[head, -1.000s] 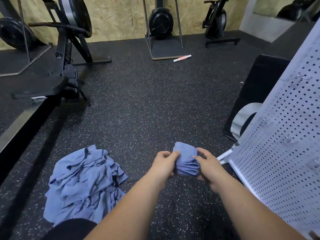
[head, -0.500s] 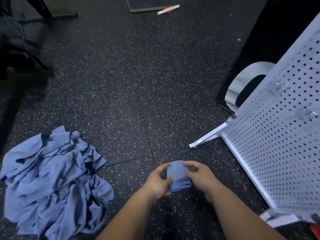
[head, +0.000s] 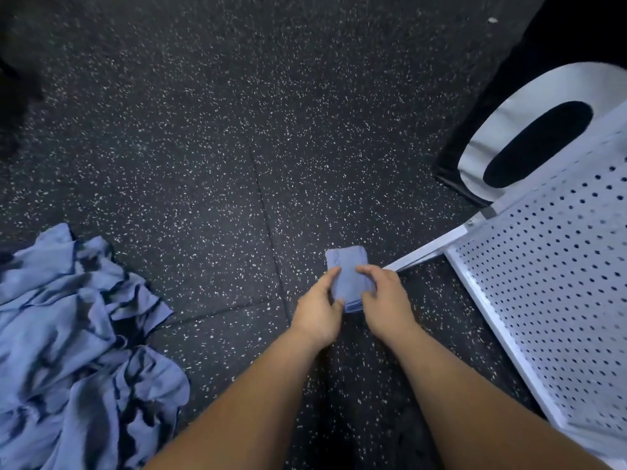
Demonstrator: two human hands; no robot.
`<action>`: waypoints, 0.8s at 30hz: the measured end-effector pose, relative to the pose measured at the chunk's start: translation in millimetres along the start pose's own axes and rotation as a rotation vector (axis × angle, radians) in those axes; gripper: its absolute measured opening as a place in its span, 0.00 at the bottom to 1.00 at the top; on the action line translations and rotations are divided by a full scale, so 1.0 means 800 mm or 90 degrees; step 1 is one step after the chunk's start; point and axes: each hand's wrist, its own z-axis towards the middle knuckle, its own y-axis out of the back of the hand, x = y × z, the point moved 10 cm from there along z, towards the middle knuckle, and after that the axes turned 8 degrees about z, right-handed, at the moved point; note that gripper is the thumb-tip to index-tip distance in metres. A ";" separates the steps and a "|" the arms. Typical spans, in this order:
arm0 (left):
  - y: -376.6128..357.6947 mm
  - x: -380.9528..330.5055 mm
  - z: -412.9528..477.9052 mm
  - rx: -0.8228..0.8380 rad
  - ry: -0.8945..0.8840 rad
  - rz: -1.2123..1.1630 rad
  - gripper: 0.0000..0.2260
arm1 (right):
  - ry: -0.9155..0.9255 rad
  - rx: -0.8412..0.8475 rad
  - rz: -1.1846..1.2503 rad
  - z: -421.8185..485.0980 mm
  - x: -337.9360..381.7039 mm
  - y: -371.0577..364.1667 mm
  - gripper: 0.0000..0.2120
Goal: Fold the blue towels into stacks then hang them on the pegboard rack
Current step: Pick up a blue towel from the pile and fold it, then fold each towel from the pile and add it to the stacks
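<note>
A small folded blue towel (head: 346, 266) lies low over the speckled black floor at centre. My left hand (head: 319, 308) grips its left side and my right hand (head: 385, 300) grips its right side, fingers curled over the top. A big crumpled heap of blue towels (head: 74, 351) lies on the floor at the lower left. The white pegboard rack (head: 549, 286) leans at the right, its foot (head: 427, 249) just beyond my right hand.
Behind the rack stands a black box with a grey oval handle cut-out (head: 529, 137). A dark shape (head: 17, 83) sits at the upper left edge. Seams cross the rubber floor (head: 264, 205) ahead of the hands.
My view has tilted down toward the floor. Both hands have lowered the folded towel from mid-air down to near the floor beside the rack's foot.
</note>
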 end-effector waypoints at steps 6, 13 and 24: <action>-0.045 0.013 0.016 0.164 0.016 0.186 0.33 | -0.111 0.167 -0.186 0.008 -0.071 -0.051 0.29; -0.038 0.010 0.004 0.217 0.023 0.148 0.37 | -0.110 0.167 -0.211 0.002 -0.065 -0.043 0.30; 0.107 0.075 -0.115 0.063 0.115 0.337 0.32 | -0.067 0.163 -0.290 -0.047 0.020 -0.056 0.34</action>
